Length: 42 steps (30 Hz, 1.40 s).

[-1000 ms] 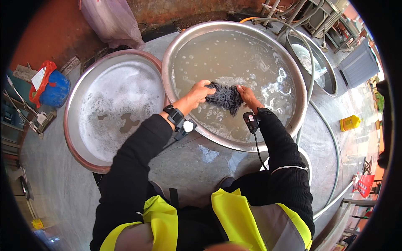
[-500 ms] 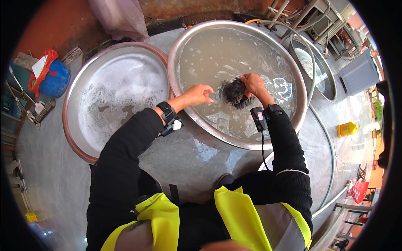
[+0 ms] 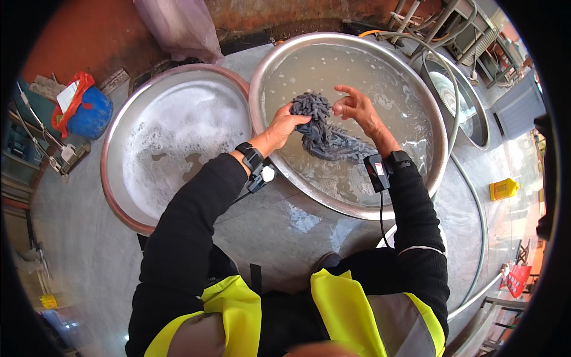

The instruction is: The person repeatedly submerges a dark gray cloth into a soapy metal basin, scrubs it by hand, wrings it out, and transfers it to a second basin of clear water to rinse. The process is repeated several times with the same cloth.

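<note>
A wet grey chenille mop pad (image 3: pixel 318 128) with thick, noodle-like tufts hangs over the large metal basin (image 3: pixel 260 71) of murky water. My left hand (image 3: pixel 279 126) grips its upper end, the thumb pressed on top. The lower part trails to the right over the water; whether its end dips under is hard to tell. Just right of the bunched tufts, my right hand (image 3: pixel 360 111) is open, its index finger stretched out and nothing in it.
On the left stands a second basin (image 3: pixel 106 163) of foamy water, touching the large one. A blue bucket (image 3: pixel 89 116) is beyond it. To the right are a smaller metal tub (image 3: pixel 482 128), a hose (image 3: pixel 476 202) along the floor and a yellow bottle (image 3: pixel 504 190).
The dark mop pad has come up from the water and moved left. My left hand has closed on it; my right hand has let go and opened.
</note>
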Available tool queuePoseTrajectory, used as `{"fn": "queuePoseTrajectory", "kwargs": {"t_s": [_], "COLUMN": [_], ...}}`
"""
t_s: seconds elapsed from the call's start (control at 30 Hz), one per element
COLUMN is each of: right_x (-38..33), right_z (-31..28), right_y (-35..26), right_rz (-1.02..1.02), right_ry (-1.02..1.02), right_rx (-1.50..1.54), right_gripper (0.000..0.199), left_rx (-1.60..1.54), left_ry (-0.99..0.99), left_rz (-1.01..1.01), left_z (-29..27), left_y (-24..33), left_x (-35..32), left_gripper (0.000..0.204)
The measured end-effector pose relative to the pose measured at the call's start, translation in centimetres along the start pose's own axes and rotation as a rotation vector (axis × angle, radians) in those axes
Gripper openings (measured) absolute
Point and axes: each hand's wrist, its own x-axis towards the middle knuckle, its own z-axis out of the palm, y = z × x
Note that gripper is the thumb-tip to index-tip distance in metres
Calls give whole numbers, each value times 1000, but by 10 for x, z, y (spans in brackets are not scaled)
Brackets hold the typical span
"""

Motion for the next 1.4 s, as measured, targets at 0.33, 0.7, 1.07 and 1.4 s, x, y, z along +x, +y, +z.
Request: {"fn": "queuePoseTrajectory", "kwargs": {"t_s": [0.33,0.7,1.07,1.4], "right_x": [-2,1,-1,-10], "right_z": [51,44,33,28], "right_y": [34,9,-17,-37], "right_rz": [-114,-142,-156,-308], "right_ry": [133,198,-41,388], "right_rx": [-17,231,41,-855], "right_gripper": [54,49,40,50], "left_rx": [97,176,-159,-222], "left_ry": [128,-31,-44,-84], "left_rz": [-122,138,45,72], "left_z": [11,21,16,17], "left_y": [12,-7,14,41], "left_x": [5,0,0,9], "left_gripper": [51,74,52,37]}}
